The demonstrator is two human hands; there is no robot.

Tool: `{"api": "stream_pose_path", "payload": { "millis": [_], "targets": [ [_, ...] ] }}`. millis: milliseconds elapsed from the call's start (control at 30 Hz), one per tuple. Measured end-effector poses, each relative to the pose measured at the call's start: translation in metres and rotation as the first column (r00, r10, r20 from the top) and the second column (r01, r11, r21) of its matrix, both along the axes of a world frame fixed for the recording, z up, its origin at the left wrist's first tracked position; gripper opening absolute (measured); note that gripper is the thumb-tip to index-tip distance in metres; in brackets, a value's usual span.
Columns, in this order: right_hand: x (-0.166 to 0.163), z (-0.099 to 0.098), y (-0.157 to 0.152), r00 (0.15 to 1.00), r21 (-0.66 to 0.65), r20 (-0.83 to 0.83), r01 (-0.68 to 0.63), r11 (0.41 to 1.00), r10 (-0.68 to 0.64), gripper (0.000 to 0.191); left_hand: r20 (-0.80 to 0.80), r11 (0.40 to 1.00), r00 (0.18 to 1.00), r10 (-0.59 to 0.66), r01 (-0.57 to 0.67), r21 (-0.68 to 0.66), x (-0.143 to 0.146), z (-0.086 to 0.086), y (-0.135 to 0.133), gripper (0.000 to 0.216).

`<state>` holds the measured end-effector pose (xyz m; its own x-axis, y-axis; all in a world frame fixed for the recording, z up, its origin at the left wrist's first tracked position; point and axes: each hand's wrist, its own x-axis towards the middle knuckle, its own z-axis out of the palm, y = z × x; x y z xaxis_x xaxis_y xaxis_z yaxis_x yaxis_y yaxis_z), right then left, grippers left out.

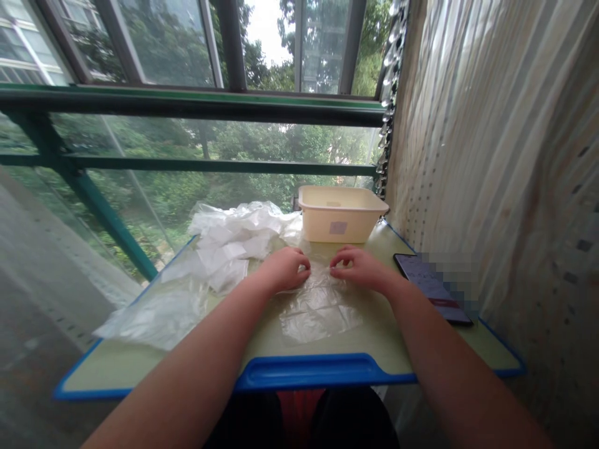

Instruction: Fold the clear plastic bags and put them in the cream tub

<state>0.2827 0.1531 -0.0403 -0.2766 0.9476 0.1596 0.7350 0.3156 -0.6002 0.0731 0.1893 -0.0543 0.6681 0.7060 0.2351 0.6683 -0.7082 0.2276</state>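
Note:
A clear plastic bag (321, 312) lies spread on the table in front of me, creased and see-through. My left hand (287, 269) grips its far left part, fingers curled and pinched together. At the far right part, my right hand (355, 267) pinches the same bag between thumb and fingers. Left of my left hand is a loose pile of clear plastic bags (229, 243) with white pieces among them. Another flattened clear bag (159, 318) rests nearer the table's left edge.
A cream plastic bin (339, 215) stands at the back of the table (384, 337), beyond my hands. To the right lies a phone or tablet (430, 280), partly blurred out. The table has a blue rim with a tray slot (309, 371). Curtains (491, 156) hang close on the right.

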Motion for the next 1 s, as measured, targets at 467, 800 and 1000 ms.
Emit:
{"api": "stream_pose_path", "payload": {
  "millis": [467, 800, 1000],
  "targets": [
    [0.011, 0.0, 0.003, 0.99, -0.057, -0.139, -0.022, 0.998, 0.014, 0.03, 0.119, 0.976, 0.986, -0.113, 0.088, 0.199, 0.015, 0.005, -0.016, 0.029],
    [0.024, -0.01, 0.014, 0.98, 0.024, -0.109, 0.17, 0.985, -0.166, 0.019, 0.068, 0.976, 0.983, -0.173, 0.162, 0.146, 0.03, 0.0, -0.022, 0.03],
    [0.024, -0.016, 0.013, 0.997, -0.118, 0.048, 0.071, 0.99, -0.066, 0.043, 0.02, 0.984, 0.999, -0.047, 0.042, 0.171, 0.026, 0.003, -0.024, 0.039]
  ]
}}
